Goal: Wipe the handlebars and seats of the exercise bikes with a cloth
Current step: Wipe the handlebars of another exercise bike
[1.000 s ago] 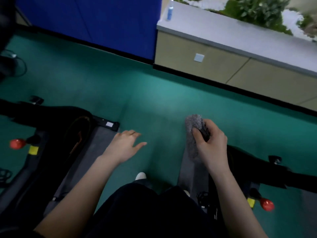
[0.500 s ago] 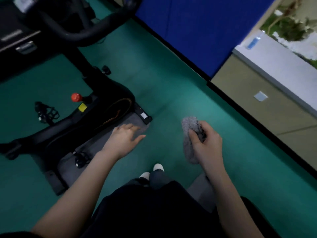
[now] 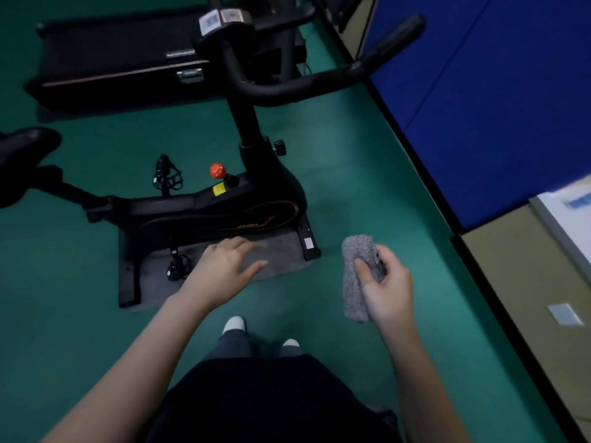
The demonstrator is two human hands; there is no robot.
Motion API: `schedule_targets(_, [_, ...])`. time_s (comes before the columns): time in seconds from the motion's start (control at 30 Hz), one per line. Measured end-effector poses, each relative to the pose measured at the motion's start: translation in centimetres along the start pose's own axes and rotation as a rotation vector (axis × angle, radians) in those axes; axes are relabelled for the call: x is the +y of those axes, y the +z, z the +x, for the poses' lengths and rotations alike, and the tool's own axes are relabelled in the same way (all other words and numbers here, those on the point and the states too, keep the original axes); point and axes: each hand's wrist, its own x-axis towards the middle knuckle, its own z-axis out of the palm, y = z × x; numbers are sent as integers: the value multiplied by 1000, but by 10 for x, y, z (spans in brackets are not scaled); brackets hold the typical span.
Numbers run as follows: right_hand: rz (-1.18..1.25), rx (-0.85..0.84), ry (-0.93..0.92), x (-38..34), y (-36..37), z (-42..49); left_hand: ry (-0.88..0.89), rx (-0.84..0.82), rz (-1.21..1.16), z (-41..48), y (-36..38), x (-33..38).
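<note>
The right hand (image 3: pixel 387 289) grips a bunched grey cloth (image 3: pixel 356 247), thumb pressed across it, so the cloth forms a pad that looks ready for wiping. The left hand (image 3: pixel 227 266) hangs with fingers loosely spread and holds nothing, perhaps free to steady the bike. Beyond them the black exercise bike (image 3: pixel 224 212) stands on a grey mat (image 3: pixel 281 254), likely there to protect the green floor (image 3: pixel 367 187). Its handlebars (image 3: pixel 287 87) and its seat (image 3: pixel 25 142), at the far left, are well apart from the cloth, so wiping seems not yet begun.

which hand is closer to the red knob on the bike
Left. The left hand hovers below the red knob; the right hand, holding the cloth, is farther right.
</note>
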Motion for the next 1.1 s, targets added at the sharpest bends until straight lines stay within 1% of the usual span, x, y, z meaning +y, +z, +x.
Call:
schedule_targets(0.17, [3, -41, 2, -9, 9, 14, -45, 55, -2, 4, -9, -13])
schedule_targets(0.27, [5, -22, -18, -18, 20, 21, -39, 77, 11, 15, -20, -24])
schedule_targets(0.4, [2, 8, -27, -36, 45, 26, -9, 68, 17, 29, -35, -46])
schedule_targets(0.7, [-10, 56, -54, -107, 155, 34, 72, 48, -14, 58, -90, -143])
schedule_targets(0.83, [10, 91, -19, -134, 204, 34, 123, 2, 7, 72, -109, -183])
schedule_targets(0.97, [-12, 63, -18, -149, 232, 27, 142, 0, -24, 82, -121, -209])
schedule_targets(1.1, [29, 127, 28, -157, 243, 31, 139, 7, -71, 92, -128, -221])
